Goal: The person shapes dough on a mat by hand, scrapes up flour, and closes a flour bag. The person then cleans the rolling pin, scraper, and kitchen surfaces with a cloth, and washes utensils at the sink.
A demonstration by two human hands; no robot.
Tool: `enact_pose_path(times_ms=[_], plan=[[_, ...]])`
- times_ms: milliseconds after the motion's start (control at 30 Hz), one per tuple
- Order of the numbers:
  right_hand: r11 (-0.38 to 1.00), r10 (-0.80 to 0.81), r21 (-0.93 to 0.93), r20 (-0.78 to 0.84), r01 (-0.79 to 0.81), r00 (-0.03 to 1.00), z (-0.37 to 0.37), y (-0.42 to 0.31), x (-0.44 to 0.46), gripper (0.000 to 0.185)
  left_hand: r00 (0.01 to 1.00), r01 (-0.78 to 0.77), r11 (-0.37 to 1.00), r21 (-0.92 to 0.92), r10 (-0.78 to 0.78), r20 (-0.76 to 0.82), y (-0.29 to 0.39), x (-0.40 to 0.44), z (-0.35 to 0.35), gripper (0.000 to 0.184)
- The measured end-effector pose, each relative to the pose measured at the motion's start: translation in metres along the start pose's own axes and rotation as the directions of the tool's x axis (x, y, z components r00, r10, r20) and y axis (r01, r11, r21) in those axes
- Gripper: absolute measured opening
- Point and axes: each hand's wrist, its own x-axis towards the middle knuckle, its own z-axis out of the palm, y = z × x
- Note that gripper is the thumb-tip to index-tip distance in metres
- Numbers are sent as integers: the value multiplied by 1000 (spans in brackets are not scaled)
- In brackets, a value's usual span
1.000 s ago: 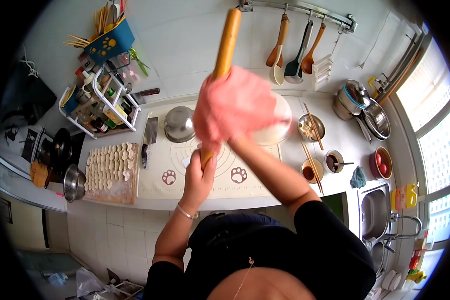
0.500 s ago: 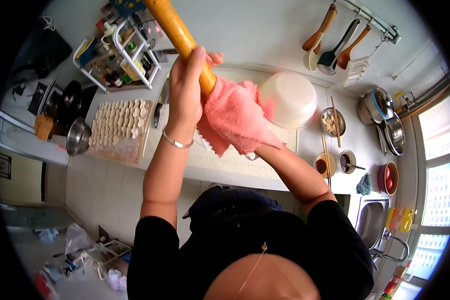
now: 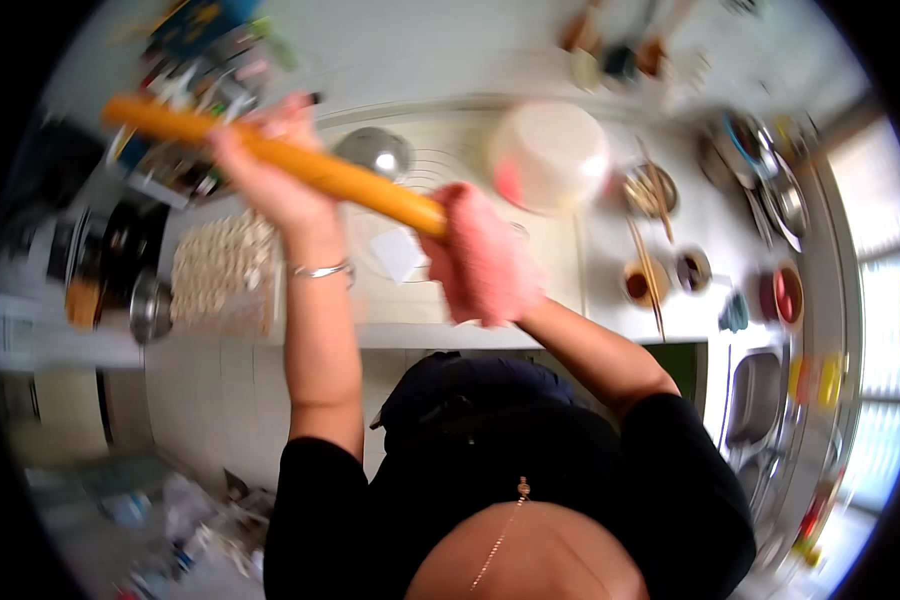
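Observation:
A long wooden rolling pin is held up at a slant above the counter, its far end toward the upper left. My left hand grips it near the middle, somewhat blurred. The pink cloth wraps the pin's lower right end. Beneath that cloth is my right hand, closed around the end, with its fingers hidden. Under the pin lies a pale mat with a white piece of paper. Behind it stand an upturned metal bowl and a large whitish bowl.
At left, a board of dough pieces sits beside a metal bowl and a spice rack. To the right are small bowls, one with dark sauce, chopsticks, pots, a red basket and the sink.
The rolling pin has swung from nearly upright to a flatter slant leftward. My left hand has moved from the near end up along it, and the cloth is now at the right end.

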Motion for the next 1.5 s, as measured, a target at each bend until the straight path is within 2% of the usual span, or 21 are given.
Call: enact_pose_path(times_ms=[67, 100, 200, 300, 500, 533, 600, 667, 733, 767, 867, 967, 1033, 1133, 1233, 1267, 1300, 1367, 1400, 1433, 1500], plan=[[927, 230, 313, -35, -208, 973, -4, 4, 5, 20, 997, 8, 990, 141, 2, -72, -12, -24, 20, 34], [541, 687, 413, 286, -733, 668, -13, -22, 20, 19, 991, 45, 969, 242, -13, -132, -16, -46, 36, 36], [946, 227, -235, -20, -225, 974, 12, 0, 18, 15, 964, 165, 823, 544, -251, 87, -44, -115, 29, 33], [600, -45, -681, 497, 421, 867, -25, -1, 6, 11, 932, 269, 789, 552, -359, 58, -37, -120, 33, 31], [54, -417, -825, 493, 562, 764, 18, 120, -6, 19, 971, 176, 783, 597, -236, 23, -27, -98, 26, 20], [551, -165, -729, 383, 407, 909, -27, 71, 2, 21, 965, 181, 720, 670, -263, 22, -25, -99, 14, 17], [985, 103, -152, 142, -81, 985, -63, 27, 1, 24, 947, 186, 400, 897, -316, -56, -27, -112, 2, 11], [962, 17, -264, -212, -74, 977, -11, 39, 16, 26, 821, -406, 204, 891, -348, 454, -46, -142, -47, 34], [784, 450, 604, -711, 141, 540, 4, 18, 19, 28, 810, -355, 145, 923, -446, 381, -45, -173, -35, 41], [787, 446, 600, -716, 147, 536, -10, 8, 23, 28, 784, -150, 4, 989, -609, 121, -39, -179, -17, 40], [808, 536, 570, -609, -147, 585, -74, -9, 26, 27, 781, -247, 77, 966, -575, 246, -16, -184, -19, 26], [792, 602, 463, -477, -399, 641, -125, -13, 41, 27, 555, 299, 169, 939, -831, -27, 12, -172, -17, 15], [781, 426, 620, -438, -77, 792, -128, 38, 59, 27, 64, 832, 42, 552, -998, -21, 27, -164, -14, 14], [956, 290, 256, -771, -141, 567, -124, 32, 83, 31, -159, 973, -106, 207, -953, 259, 32, -163, -31, 14], [230, 297, 854, -519, 468, 802, -131, 71, 91, 34, -212, 977, -187, 102, -906, 366, 30, -163, -35, 14], [856, 74, 419, -680, 304, 729, -137, 66, 86, 28, -166, 963, -107, 248, -959, 230, 34, -159, -24, 15], [949, -58, 181, -704, 257, 708, -147, 65, 89, 23, -66, 900, -18, 435, -993, 96, 35, -156, -17, 15], [913, -140, 158, -743, 375, 654, -167, 69, 96, 16, 267, 549, 103, 829, -962, -58, 34, -148, -5, 18], [883, -469, -330, -662, 335, 584, -185, 67, 100, 9, 496, 128, 261, 957, -852, 166, 28, -144, -4, 25], [859, -117, 277, -714, 431, 690, -189, 64, 98, 8, 512, 114, 277, 954, -840, 183, 23, -137, 1, 25], [929, -182, 105, -705, 355, 686, -205, 74, 107, 6, 599, -210, 132, 969, -766, 234, 17, -123, 21, 28]])
